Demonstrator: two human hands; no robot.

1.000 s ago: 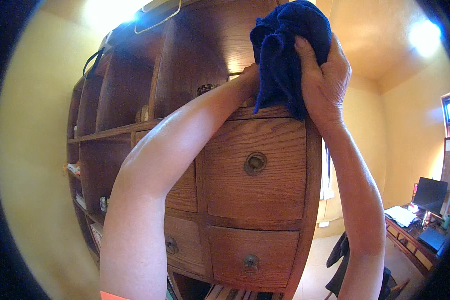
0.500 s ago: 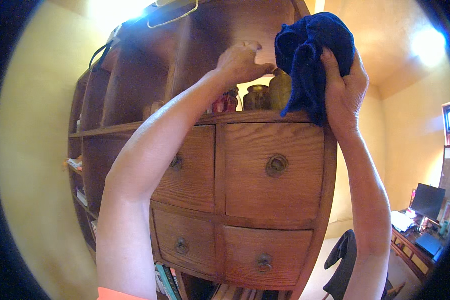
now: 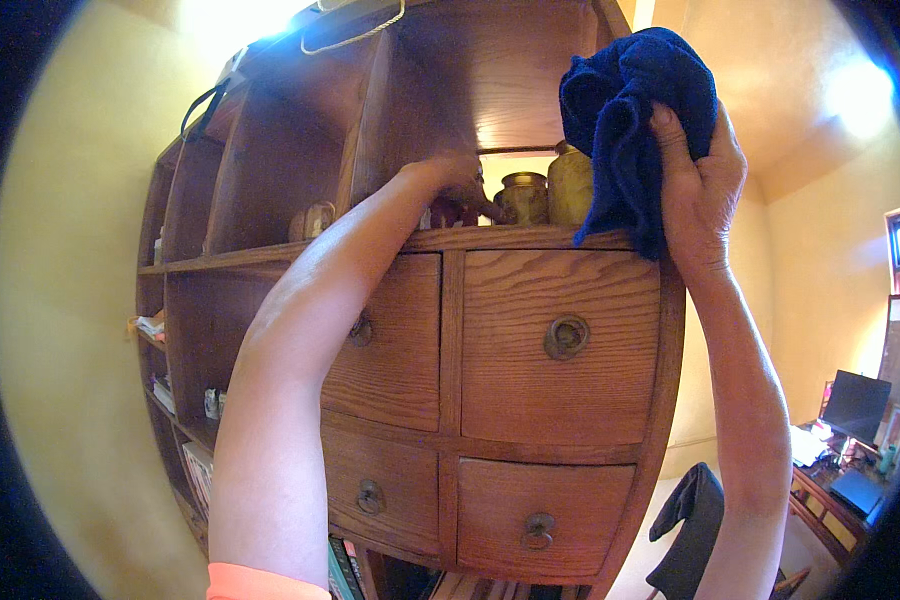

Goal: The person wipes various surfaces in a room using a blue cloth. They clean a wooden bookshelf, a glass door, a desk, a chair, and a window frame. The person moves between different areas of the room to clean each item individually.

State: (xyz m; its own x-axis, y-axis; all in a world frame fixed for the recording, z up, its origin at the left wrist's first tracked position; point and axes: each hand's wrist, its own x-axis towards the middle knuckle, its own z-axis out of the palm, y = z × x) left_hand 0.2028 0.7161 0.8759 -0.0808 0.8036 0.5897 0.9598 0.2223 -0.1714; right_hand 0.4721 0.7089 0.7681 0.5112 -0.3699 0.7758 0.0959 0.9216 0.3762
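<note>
Bunching a dark blue terry cloth (image 3: pixel 630 120) in its fingers, the right hand (image 3: pixel 700 190) holds it raised at the right front corner of the tall brown wooden cabinet (image 3: pixel 560 400), level with the open top compartment. The grip is closed tight round the cloth, thumb across the front folds.

The left hand (image 3: pixel 460 180) reaches into that same compartment from the left. It looks curled round a small dark reddish object (image 3: pixel 448 212) on the shelf, but the object is mostly hidden and blurred, so I cannot tell whether the fingers are truly closed on it.

Just right of that hand stand a squat brass-coloured pot (image 3: pixel 523 197) and a taller, rounder brass-coloured jar (image 3: pixel 570 186), close together and near the cloth. Further left, in the next compartment, sits a pale rounded ornament (image 3: pixel 312 220).

Below the shelf are four wooden drawers with round metal pulls (image 3: pixel 566 337).

The risk, as I judge it, is in the crowding: the left wrist or the hanging end of the cloth could brush the pot or jar and tip one off the high shelf edge. Working overhead at arm's reach makes a loose hold on the small object likelier to slip.
</note>
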